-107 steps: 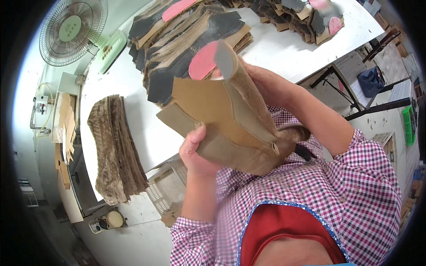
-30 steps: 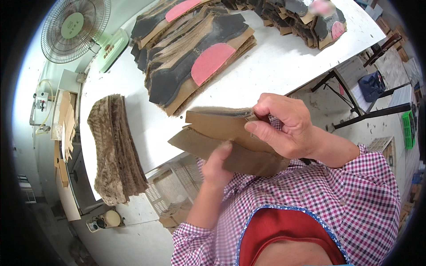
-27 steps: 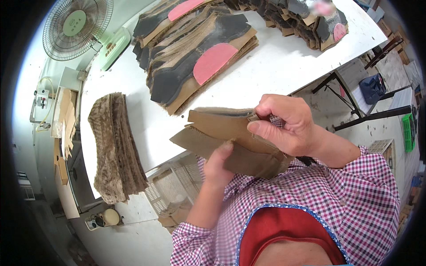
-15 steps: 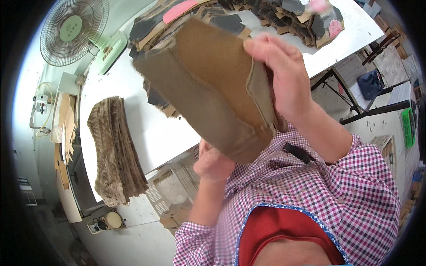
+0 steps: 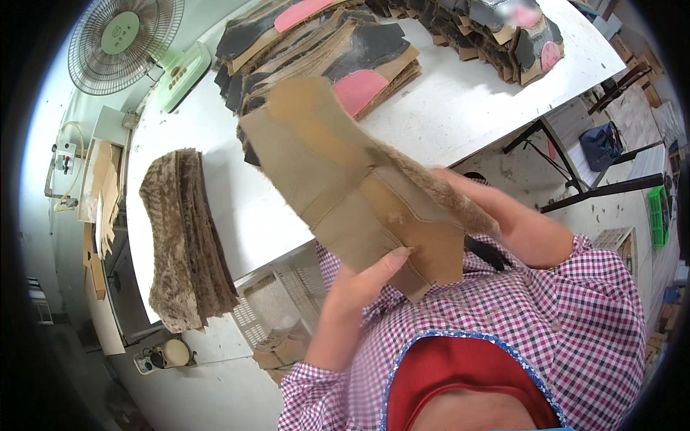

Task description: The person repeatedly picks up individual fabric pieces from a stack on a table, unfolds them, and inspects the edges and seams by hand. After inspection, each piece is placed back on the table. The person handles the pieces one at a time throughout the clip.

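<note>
Brown lined piece [image 5: 338, 172], flat-faced and stitched along its seams, with fur showing along its right border, is held up in the air over the near edge of the white counter [image 5: 438, 118], in front of the checked shirt [image 5: 517, 330]. The left hand [image 5: 357, 285] is clamped on its lower part, thumb pressed on the smooth face and the other fingers out of sight behind. The right hand [image 5: 461, 188] is behind the furry border; its fingers are hidden, so I cannot tell whether they are closed.

Toward the counter's left end lies a stack of brown fur pieces [image 5: 172, 230], reaching to the near left corner. Along the far edge, partly covered by the held piece, is a pile of black and tan pieces [image 5: 368, 50] with a pink patch [image 5: 359, 90] on top. Another dark bundle [image 5: 474, 43] sits toward the far right corner. A pale green fan [image 5: 121, 34] stands by the far left corner, and a perforated basket [image 5: 266, 309] shows below the near edge.
</note>
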